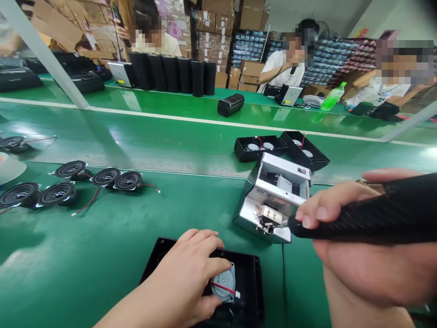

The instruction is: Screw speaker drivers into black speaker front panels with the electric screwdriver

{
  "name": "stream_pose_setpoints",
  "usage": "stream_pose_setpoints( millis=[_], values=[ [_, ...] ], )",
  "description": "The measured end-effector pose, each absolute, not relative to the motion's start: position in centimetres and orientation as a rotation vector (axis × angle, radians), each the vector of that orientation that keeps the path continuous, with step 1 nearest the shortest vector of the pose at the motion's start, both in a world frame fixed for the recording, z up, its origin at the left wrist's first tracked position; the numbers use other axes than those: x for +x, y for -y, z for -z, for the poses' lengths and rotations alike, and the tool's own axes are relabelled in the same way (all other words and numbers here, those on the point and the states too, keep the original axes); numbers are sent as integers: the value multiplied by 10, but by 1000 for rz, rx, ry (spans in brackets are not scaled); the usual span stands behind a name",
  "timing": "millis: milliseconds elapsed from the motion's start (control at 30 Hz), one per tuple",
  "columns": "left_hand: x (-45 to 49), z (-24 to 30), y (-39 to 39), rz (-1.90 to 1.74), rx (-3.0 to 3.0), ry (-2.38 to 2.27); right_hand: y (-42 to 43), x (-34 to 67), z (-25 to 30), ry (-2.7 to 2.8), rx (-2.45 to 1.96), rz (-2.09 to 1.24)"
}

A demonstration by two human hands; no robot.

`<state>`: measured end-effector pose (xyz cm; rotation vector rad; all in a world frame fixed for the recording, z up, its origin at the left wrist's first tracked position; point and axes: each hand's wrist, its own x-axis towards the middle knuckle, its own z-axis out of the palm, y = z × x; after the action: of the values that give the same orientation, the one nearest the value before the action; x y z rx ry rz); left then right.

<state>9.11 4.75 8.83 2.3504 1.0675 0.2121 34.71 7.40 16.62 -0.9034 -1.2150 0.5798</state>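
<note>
My right hand (341, 214) is wrapped around a black electric screwdriver (385, 214). The screwdriver lies nearly level, its tip at the front outlet of a silver screw feeder (273, 198). Below and left of the feeder, a black speaker housing (251, 287) lies with its hollow side up on the green bench. My left hand (194, 269) reaches into it, thumb and forefinger around a round speaker (223, 282) seated with its grey back up. A red wire with a white plug crosses that speaker. The housing's left part is hidden under my hand and forearm.
Several loose speakers (106, 176) with red wires lie to the left. Behind the feeder, two black housings (259, 148) rest on a green conveyor belt (164, 136). Across it are upright black cases (170, 75), a green bottle (333, 96) and three co-workers. A cable runs down from the feeder.
</note>
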Motion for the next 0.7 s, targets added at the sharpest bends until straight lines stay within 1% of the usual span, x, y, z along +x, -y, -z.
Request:
stream_pose_setpoints(
  millis=[133,467,700],
  values=[
    [91,-91,-48,-207,2337,-1058,-89,334,-157,1177,-824,-683],
    [90,-90,-44,-251,2314,-1077,-98,340,-139,1206,-780,-764],
    [90,-87,-45,-251,2311,-1086,-101,336,-136,1265,-772,-688]
  ],
)
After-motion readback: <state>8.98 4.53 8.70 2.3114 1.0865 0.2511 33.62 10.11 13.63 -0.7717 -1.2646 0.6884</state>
